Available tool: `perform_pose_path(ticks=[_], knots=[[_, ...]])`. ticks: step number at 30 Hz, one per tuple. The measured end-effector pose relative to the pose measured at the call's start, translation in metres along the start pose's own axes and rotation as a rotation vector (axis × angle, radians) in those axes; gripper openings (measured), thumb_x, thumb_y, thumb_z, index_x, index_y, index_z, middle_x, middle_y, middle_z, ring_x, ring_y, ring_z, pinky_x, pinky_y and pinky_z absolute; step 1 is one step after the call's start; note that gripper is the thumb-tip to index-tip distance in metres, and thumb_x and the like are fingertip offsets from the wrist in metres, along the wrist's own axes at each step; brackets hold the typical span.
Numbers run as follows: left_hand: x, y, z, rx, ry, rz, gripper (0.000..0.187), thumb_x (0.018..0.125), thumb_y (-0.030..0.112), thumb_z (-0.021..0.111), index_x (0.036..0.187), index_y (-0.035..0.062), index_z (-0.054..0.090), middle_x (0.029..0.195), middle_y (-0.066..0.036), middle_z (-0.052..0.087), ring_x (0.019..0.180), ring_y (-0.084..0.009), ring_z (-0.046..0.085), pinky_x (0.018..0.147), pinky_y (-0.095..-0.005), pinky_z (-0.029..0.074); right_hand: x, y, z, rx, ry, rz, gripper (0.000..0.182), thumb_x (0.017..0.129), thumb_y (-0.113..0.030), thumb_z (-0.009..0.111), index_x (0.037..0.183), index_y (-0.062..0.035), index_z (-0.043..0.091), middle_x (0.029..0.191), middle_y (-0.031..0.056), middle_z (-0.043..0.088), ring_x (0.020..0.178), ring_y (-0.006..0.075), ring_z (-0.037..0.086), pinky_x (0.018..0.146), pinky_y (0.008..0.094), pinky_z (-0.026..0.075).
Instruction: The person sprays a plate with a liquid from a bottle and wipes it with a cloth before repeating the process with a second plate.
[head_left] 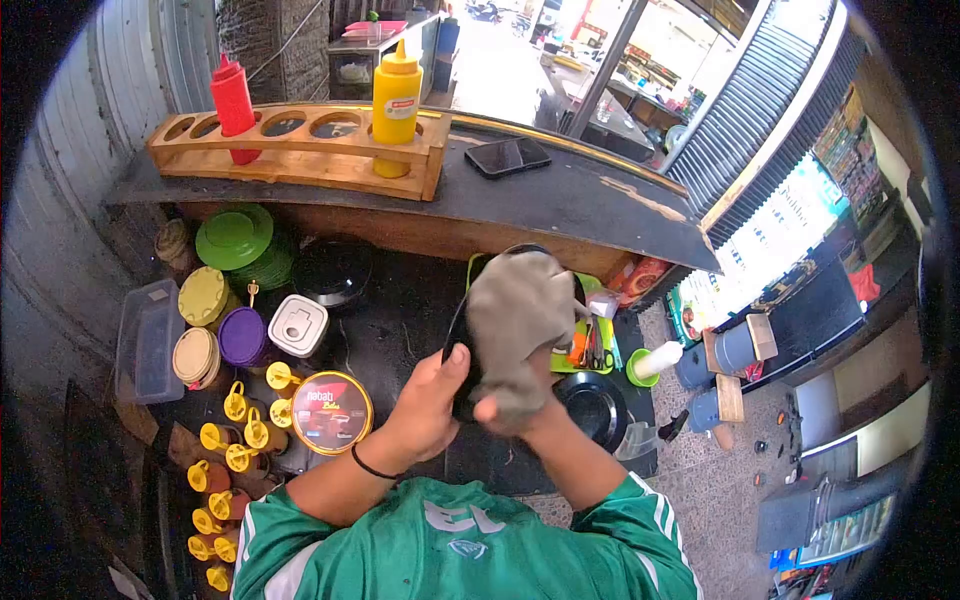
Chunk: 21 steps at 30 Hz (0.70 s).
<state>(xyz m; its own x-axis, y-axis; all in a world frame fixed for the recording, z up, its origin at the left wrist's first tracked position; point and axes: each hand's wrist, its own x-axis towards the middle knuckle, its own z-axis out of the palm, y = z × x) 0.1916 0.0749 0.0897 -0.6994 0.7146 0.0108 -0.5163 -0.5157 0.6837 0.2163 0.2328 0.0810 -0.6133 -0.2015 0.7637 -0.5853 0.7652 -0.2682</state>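
My left hand [425, 410] grips the near left edge of a black plate [457, 335], thumb on its rim. A grey-brown cloth [520, 305] lies over most of the plate and hides its surface. My right hand [510, 412] is wrapped in the cloth and pressed against the plate; most of its fingers are covered, and it is slightly blurred. Behind the plate is a green tray [603, 372] with scissors and other small items. Just right of my right wrist are more black plates [592, 410].
On the left stand green plates [235, 240], lidded tubs [298, 325], a round Nabati tin [332, 412] and several yellow-capped bottles [215, 437]. A ledge ahead bears a wooden rack [290, 175] with red and yellow squeeze bottles, and a phone [507, 157].
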Motion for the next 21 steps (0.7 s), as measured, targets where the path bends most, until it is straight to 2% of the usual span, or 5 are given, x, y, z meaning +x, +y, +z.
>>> perform_pose_path(ticks=[3,7,12,17,21], knots=[[0.001,0.001,-0.004,0.035,0.168,0.06,0.059,0.11,0.05,0.042,0.136,-0.0007,0.055,0.134,-0.012,0.063,0.121,-0.0205,0.061,0.106,-0.0365,0.049,0.01,-0.027,0.015,0.01,-0.026,0.035,0.095,0.094,-0.081,0.035,0.14,-0.0014,0.059,0.148,0.0228,0.053,0.141,0.0429,0.046,0.119,0.0565,0.027],[0.01,0.022,-0.003,-0.201,0.142,0.102,0.069,0.108,0.056,0.042,0.138,-0.0046,0.051,0.129,-0.015,0.064,0.12,-0.0251,0.065,0.105,-0.0389,0.051,0.005,-0.046,0.026,0.071,-0.024,0.107,0.083,0.099,-0.074,0.032,0.135,-0.0067,0.065,0.141,0.0199,0.059,0.136,0.0427,0.05,0.118,0.0578,0.028],[0.018,0.028,-0.005,-0.276,0.174,0.255,0.055,0.109,0.047,0.048,0.133,-0.0024,0.051,0.132,-0.018,0.063,0.12,-0.0344,0.066,0.103,-0.0526,0.054,-0.022,-0.05,0.033,-0.002,-0.011,0.137,0.083,0.101,-0.073,0.027,0.132,-0.0068,0.068,0.14,0.0185,0.06,0.136,0.042,0.052,0.115,0.0575,0.032],[0.01,0.02,0.001,-0.33,0.008,0.284,0.054,0.11,0.043,0.048,0.14,-0.0016,0.05,0.138,-0.017,0.061,0.128,-0.0315,0.061,0.109,-0.0503,0.05,-0.024,-0.011,0.024,-0.218,0.376,0.317,0.082,0.102,-0.07,0.034,0.126,-0.0002,0.069,0.135,0.0203,0.063,0.131,0.0437,0.056,0.114,0.057,0.033],[0.009,-0.013,-0.011,-0.256,-0.035,0.217,0.054,0.11,0.042,0.048,0.141,-0.0026,0.051,0.139,-0.015,0.061,0.126,-0.0254,0.062,0.112,-0.0414,0.047,-0.038,0.037,-0.009,-0.05,0.259,0.379,0.079,0.103,-0.066,0.038,0.126,0.0047,0.067,0.137,0.0227,0.061,0.133,0.0426,0.054,0.115,0.0523,0.034]])
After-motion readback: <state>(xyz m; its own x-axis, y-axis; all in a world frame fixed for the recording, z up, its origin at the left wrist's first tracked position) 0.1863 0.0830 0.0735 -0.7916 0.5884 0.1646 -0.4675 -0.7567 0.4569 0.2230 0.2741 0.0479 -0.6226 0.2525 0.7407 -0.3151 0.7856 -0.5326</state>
